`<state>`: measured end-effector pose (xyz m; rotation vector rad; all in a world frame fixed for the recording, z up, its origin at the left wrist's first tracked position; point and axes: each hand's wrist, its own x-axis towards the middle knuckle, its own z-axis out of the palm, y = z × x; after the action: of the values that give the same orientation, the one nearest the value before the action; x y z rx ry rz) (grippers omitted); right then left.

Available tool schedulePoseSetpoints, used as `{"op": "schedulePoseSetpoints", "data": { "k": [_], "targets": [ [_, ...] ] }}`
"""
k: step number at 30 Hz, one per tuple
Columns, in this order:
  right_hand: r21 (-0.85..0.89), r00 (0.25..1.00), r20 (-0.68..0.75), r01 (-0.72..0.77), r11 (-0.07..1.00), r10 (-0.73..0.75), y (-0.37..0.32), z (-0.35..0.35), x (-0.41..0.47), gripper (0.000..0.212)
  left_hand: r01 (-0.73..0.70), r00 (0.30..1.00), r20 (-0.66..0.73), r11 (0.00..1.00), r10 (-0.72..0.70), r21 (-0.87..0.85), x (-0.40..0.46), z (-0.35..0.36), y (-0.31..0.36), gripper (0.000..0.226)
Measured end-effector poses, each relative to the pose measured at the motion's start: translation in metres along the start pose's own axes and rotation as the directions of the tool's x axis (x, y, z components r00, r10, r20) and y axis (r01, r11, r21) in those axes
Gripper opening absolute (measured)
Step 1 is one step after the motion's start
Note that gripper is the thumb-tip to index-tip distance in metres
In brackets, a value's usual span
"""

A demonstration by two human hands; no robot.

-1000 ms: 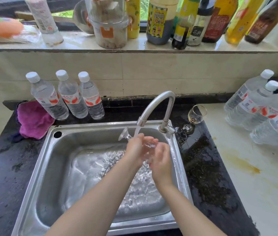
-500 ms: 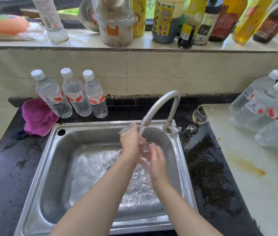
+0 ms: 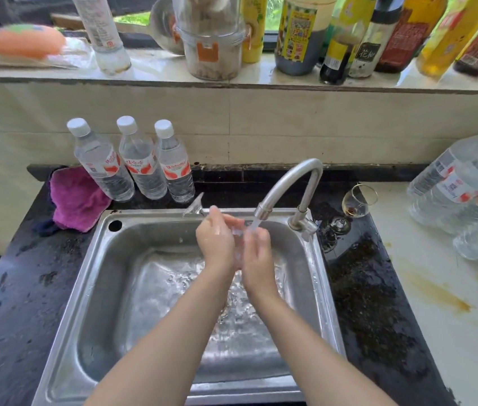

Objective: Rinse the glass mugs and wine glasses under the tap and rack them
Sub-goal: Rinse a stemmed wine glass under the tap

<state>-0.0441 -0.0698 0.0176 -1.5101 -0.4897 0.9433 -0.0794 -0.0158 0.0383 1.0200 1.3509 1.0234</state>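
Over the steel sink [image 3: 91,282] my left hand [image 3: 217,240] and my right hand [image 3: 256,253] together hold a clear wine glass [image 3: 195,205] under the running tap [image 3: 287,186]. The glass lies tilted, its foot sticking out up-left beyond my left hand; the bowl is mostly hidden between my palms where the stream lands. A second wine glass [image 3: 356,200] with a little amber liquid stands on the dark counter right of the tap.
Three water bottles [image 3: 132,162] and a magenta cloth [image 3: 76,197] sit behind the sink at left. Several large water bottles [image 3: 466,189] lie on the pale counter at right. Sauce bottles and jars [image 3: 299,33] line the window ledge above.
My hands turned the glass under the stream: its foot swung from near the spout further up and left. The camera shifted slightly; the second glass stayed put.
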Motion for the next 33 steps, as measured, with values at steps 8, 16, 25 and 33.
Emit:
{"op": "schedulePoseSetpoints", "data": {
  "k": [8,16,25,33],
  "targets": [
    [-0.045,0.688,0.429,-0.631,0.775,0.585,0.0,-0.04,-0.001,0.058,-0.221,0.865,0.494,0.952,0.092,0.211,-0.007,-0.01,-0.019,0.063],
    [0.206,0.926,0.344,-0.235,0.95,0.155,-0.019,-0.044,0.0,0.035,-0.476,0.815,0.569,0.688,0.111,0.548,-0.013,-0.024,-0.037,0.045],
    [-0.299,0.912,0.276,-0.218,0.929,0.303,-0.05,-0.025,0.015,0.024,-0.763,0.631,0.774,0.22,0.052,0.608,-0.006,-0.035,-0.019,0.043],
    [-0.118,0.944,0.27,-0.164,0.979,0.19,-0.036,-0.021,0.014,0.026,-0.663,0.688,0.725,0.388,-0.021,0.641,0.0,-0.035,-0.012,0.036]
  ]
}}
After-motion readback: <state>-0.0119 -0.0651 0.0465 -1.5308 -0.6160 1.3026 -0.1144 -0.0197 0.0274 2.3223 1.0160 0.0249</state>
